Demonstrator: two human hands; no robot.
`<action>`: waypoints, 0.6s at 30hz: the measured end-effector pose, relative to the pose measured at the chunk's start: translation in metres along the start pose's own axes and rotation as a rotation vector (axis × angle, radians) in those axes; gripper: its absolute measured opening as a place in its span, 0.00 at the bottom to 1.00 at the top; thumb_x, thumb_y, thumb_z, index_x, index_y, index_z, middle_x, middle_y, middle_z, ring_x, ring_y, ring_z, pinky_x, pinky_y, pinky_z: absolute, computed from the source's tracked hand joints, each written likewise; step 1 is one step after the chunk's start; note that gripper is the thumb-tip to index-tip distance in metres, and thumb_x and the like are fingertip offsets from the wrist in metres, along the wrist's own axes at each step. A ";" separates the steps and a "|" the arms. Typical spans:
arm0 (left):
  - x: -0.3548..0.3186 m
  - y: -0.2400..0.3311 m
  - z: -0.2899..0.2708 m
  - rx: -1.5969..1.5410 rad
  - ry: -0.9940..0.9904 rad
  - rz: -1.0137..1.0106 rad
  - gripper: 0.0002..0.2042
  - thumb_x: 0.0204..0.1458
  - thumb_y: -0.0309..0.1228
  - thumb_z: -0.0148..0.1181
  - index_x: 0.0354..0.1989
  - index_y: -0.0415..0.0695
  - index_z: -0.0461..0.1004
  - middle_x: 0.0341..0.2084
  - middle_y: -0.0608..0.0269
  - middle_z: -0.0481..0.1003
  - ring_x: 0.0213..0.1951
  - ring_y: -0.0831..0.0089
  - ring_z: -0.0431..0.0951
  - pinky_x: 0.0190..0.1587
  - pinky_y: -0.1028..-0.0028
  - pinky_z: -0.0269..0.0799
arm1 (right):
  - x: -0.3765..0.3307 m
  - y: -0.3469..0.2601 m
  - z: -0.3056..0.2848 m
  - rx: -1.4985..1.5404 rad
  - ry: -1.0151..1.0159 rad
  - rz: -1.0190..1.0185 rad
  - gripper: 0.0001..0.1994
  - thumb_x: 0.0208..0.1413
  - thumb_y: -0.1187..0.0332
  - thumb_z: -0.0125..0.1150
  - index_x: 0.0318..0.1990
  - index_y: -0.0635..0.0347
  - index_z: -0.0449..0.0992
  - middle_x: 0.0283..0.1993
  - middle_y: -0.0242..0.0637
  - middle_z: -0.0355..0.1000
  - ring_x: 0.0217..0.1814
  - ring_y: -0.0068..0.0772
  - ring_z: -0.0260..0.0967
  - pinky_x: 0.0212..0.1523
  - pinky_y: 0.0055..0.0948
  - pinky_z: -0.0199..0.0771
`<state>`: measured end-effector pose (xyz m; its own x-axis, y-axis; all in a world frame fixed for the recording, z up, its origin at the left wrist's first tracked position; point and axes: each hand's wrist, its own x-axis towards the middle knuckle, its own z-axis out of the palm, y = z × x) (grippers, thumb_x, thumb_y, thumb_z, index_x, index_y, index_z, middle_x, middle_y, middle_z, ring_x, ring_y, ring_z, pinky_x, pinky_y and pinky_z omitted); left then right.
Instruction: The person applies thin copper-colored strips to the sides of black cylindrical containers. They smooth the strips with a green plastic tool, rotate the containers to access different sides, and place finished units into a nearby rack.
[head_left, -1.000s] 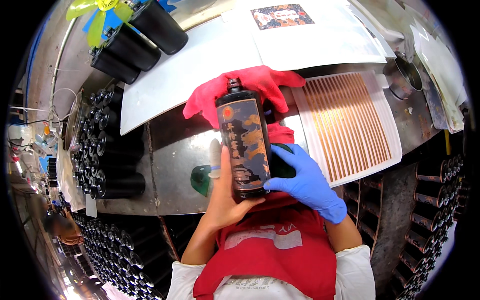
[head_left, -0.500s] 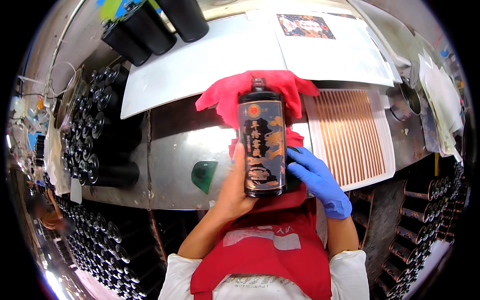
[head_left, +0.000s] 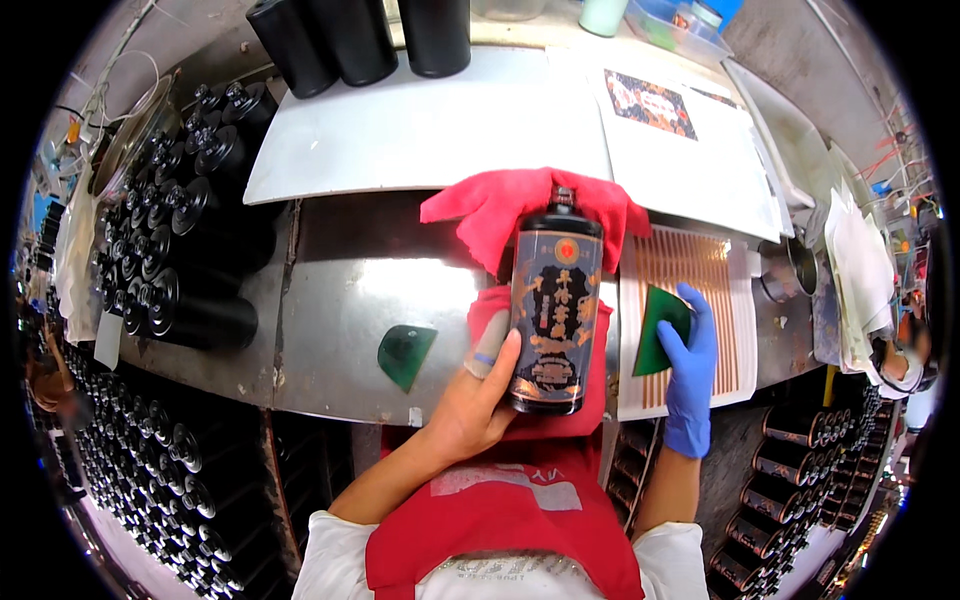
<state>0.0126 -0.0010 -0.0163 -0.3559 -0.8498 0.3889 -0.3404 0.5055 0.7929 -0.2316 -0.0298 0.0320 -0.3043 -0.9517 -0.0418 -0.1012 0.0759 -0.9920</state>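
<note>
A black bottle point(head_left: 556, 318) with a copper-patterned label lies on a red cloth point(head_left: 500, 200), its neck pointing away from me. My left hand point(head_left: 470, 400) is wrapped round the lower left side of the bottle; a covering shows on one finger. My right hand point(head_left: 692, 360), in a blue glove, grips a green flat scraper point(head_left: 657, 328) between thumb and fingers. It is over a white sheet with copper stripes point(head_left: 632, 385), right of the bottle. A second green scraper point(head_left: 404, 356) rests on the metal table left of my left hand.
Plain black bottles point(head_left: 195, 310) are stacked at the left, with several more point(head_left: 437, 35) on the far white board point(head_left: 420, 130). A printed sheet point(head_left: 650, 103) lies at the far right. A metal pot point(head_left: 788, 268) stands beyond the striped sheet. Labelled bottles point(head_left: 785, 460) fill the lower right.
My right hand has moved off the bottle's right side to over the striped sheet, bringing the green scraper into clear sight. The bottle stays in my left hand. The view has shifted somewhat.
</note>
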 end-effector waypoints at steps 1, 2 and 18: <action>-0.003 -0.004 0.002 0.008 0.011 0.001 0.41 0.36 0.15 0.58 0.64 0.37 0.47 0.59 0.29 0.49 0.55 0.33 0.59 0.53 0.58 0.62 | -0.006 -0.022 0.005 0.019 0.017 0.021 0.18 0.50 0.80 0.52 0.50 0.62 0.68 0.43 0.34 0.70 0.44 0.23 0.67 0.45 0.23 0.70; -0.005 -0.006 0.001 0.023 0.013 0.005 0.41 0.36 0.15 0.59 0.64 0.37 0.48 0.58 0.28 0.50 0.55 0.33 0.60 0.52 0.57 0.62 | -0.018 -0.036 0.009 -0.034 -0.130 0.038 0.18 0.49 0.79 0.53 0.50 0.59 0.68 0.40 0.34 0.72 0.42 0.24 0.69 0.43 0.24 0.70; -0.037 -0.034 -0.064 0.659 0.107 -0.560 0.21 0.45 0.30 0.61 0.46 0.36 0.65 0.45 0.42 0.65 0.47 0.48 0.63 0.51 0.59 0.57 | -0.012 -0.055 0.059 -0.866 -0.758 -1.081 0.16 0.39 0.70 0.58 0.40 0.42 0.76 0.40 0.22 0.71 0.39 0.24 0.67 0.33 0.26 0.65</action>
<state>0.0930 0.0041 -0.0276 0.0872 -0.9920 0.0908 -0.8869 -0.0358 0.4605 -0.1667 -0.0395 0.0804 0.7656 -0.5686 0.3008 -0.5180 -0.8222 -0.2360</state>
